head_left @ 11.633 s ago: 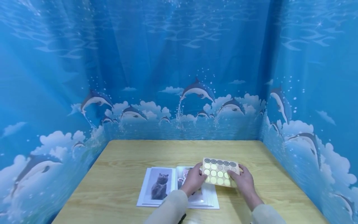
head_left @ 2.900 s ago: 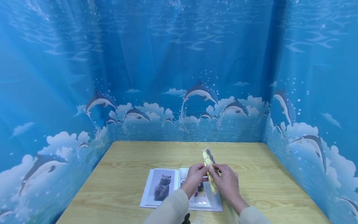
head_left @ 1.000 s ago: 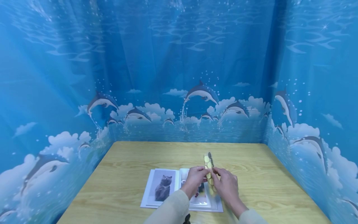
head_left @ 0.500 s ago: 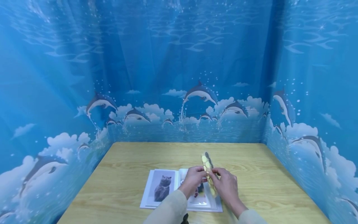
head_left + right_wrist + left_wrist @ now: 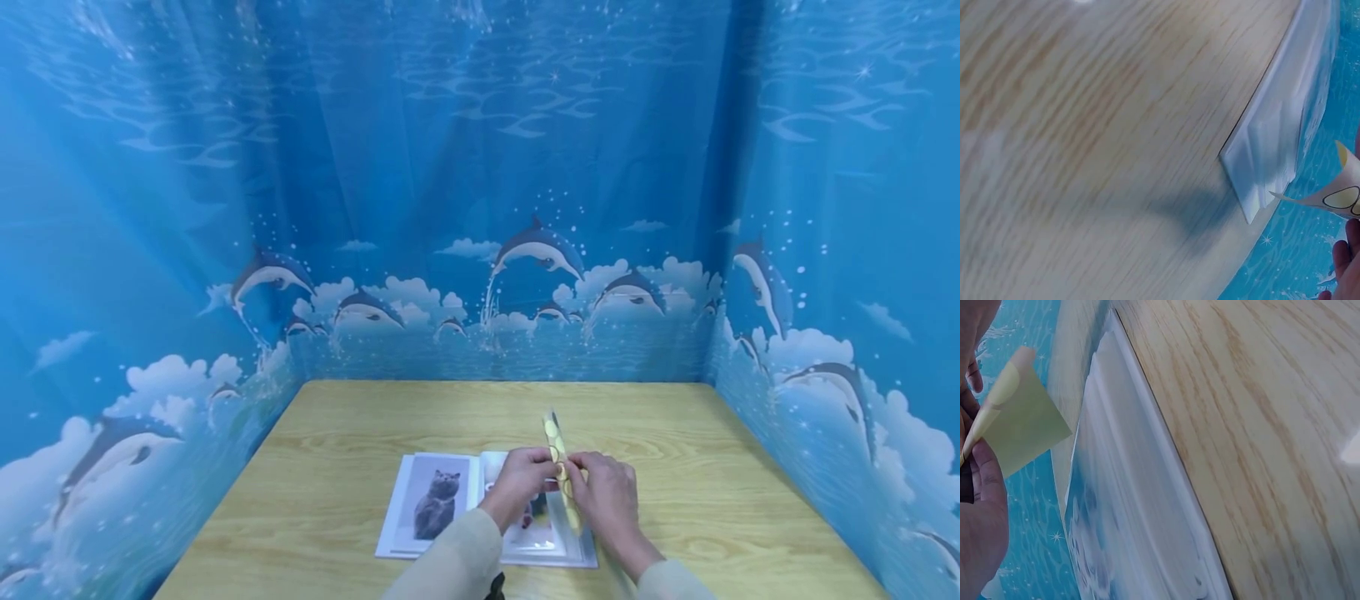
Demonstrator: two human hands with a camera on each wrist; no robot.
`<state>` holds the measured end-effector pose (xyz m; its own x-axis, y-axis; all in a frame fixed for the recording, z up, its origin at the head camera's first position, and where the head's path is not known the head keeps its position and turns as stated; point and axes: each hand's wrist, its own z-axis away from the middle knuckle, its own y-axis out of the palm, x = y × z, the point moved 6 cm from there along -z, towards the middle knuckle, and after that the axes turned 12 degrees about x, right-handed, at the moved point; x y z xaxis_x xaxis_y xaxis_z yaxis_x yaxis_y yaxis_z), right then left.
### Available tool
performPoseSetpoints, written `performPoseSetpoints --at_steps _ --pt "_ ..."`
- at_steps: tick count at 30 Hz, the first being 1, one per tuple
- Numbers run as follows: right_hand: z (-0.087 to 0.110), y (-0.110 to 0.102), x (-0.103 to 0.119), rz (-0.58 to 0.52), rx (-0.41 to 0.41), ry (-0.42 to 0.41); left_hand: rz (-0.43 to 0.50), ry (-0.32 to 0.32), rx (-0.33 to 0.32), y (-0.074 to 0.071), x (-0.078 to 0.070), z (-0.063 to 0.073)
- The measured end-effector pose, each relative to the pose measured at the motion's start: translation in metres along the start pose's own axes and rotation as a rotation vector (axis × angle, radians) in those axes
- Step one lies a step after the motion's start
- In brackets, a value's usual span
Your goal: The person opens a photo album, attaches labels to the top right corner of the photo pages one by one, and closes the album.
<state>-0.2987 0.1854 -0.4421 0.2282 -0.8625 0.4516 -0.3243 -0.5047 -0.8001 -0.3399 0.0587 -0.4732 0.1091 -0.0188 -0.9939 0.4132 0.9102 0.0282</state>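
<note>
A sheet of round yellow stickers (image 5: 552, 433) is held up over the right page of an open photo album (image 5: 386, 542), bent into a narrow fold. My left hand (image 5: 517, 485) pinches its left side, thumb and fingers at the bend. From the other side my right hand (image 5: 611, 504) grips the same sheet, the fingertips of both hands close together. In the left wrist view the pale back of the sticker sheet (image 5: 1029, 428) flares out beyond the left hand (image 5: 986, 531). The right wrist view shows its curled corner (image 5: 1329, 190) above the right hand's fingers (image 5: 1354, 237).
The album lies flat on a wood-grain table (image 5: 315, 475), a grey cat photo (image 5: 437, 504) on its left page. My left forearm covers part of the album's lower edge. A blue dolphin-print curtain (image 5: 480, 208) encloses the table at the back and sides.
Long before, the sheet was spread flat between both hands, dark and yellow circles in rows. Since then it has been bent lengthwise; over the last second it has turned more edge-on.
</note>
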Motion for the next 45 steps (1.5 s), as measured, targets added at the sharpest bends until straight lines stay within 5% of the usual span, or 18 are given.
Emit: performPoseSetpoints --at_steps 7,16,33,45 --pt "0.001 0.001 -0.005 -0.055 0.035 0.022 0.053 0.038 0.028 0.003 0.0 -0.001" --pt "0.0 0.005 -0.013 -0.191 0.076 0.104 -0.045 0.006 0.022 0.005 -0.002 0.006" --pt "0.001 0.004 -0.008 -0.116 0.025 0.004 0.037 0.011 0.006 0.005 0.001 -0.001" --pt "0.003 0.0 -0.004 -0.089 -0.033 0.011 0.114 0.047 -0.049 -0.004 0.002 0.0"
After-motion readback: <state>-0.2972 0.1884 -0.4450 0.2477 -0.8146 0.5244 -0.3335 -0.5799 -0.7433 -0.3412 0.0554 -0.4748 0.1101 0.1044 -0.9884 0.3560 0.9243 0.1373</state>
